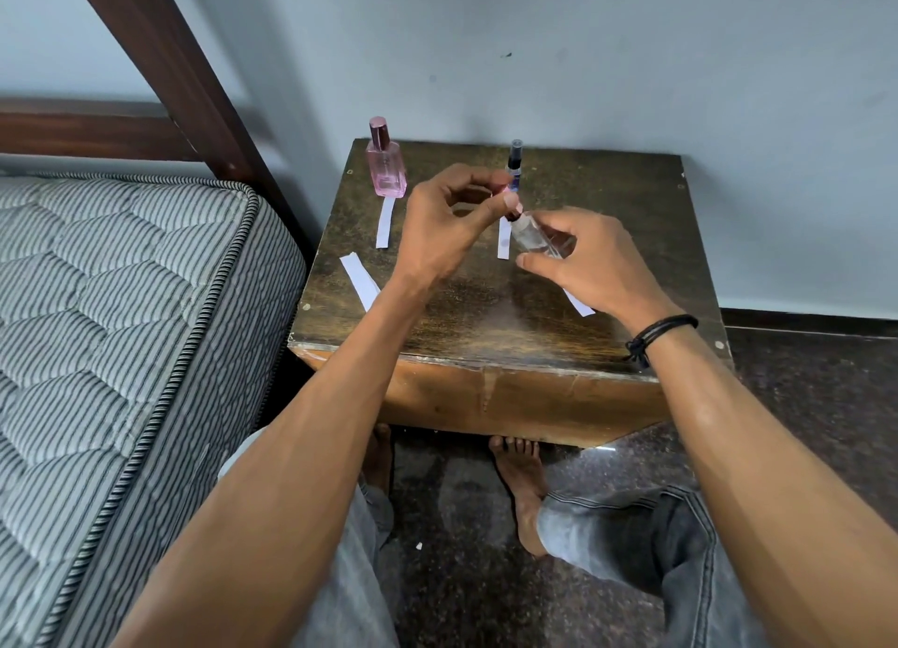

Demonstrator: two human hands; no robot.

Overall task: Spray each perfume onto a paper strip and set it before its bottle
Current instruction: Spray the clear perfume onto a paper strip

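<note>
- The right grip [583, 253] is wrapping its curled fingers round the clear bottle [534, 239], holding it tilted above the middle of the counter [486, 321].
- The left grip [447, 224] is pinching the top of that bottle between thumb and forefinger; whether a cap is coming off is hard to tell.
- Risk: smooth glass held at a tilt is likely to be slipping if the pull on the top is jerky, and it would drop onto the hard counter.
- Risk: the left grip is working just in front of the slim dark bottle [514, 159], so a sideways knuckle could be tipping that narrow, tall shape over.
- Risk: the strip [504, 244] before the dark bottle is lying right under the hands, so stray spray could be mixing scents on it.
- Risk: the loose strip [579, 303] is partly hidden under the right wrist and could be getting dragged away.
- The pink bottle [387, 171] is flat-sided glass with a rounded pink cap, standing far left, its strip [385, 222] before it.
- A spare strip [360, 280] is lying at the left edge: thin, white, light paper.
- The counter is dark, worn wood with chipped near edges.
</note>
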